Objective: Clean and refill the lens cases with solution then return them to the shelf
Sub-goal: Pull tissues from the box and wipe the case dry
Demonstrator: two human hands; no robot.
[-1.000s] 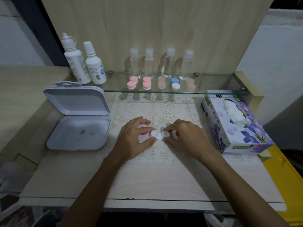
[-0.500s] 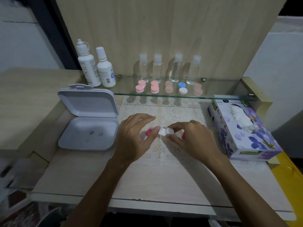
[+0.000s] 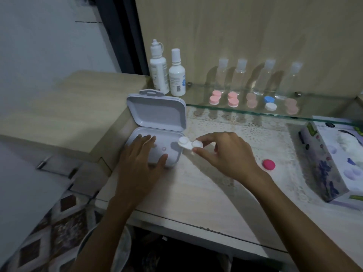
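Note:
My right hand [image 3: 225, 154] pinches a white lens case [image 3: 188, 144] and holds it tilted over the right edge of an open grey box [image 3: 157, 114]. My left hand [image 3: 141, 160] rests with spread fingers on the box's lower tray, thumb at its front rim. Two small round things lie in the tray. A magenta cap [image 3: 268, 164] lies on the lace mat to my right. On the glass shelf [image 3: 324, 114] stand two white solution bottles [image 3: 167, 73], several clear bottles [image 3: 240, 75], pink lens cases [image 3: 215, 97] and a blue-and-white lens case [image 3: 270, 104].
A tissue box [image 3: 332, 160] stands at the right of the table. A wooden side surface [image 3: 68, 107] lies left of the grey box. The table's front edge [image 3: 196, 226] runs below my arms, and a patterned floor shows at the lower left.
The view swung left. My right hand carried the white case left over the grey box. My left hand left the case and moved onto the box tray. The magenta cap stays on the mat.

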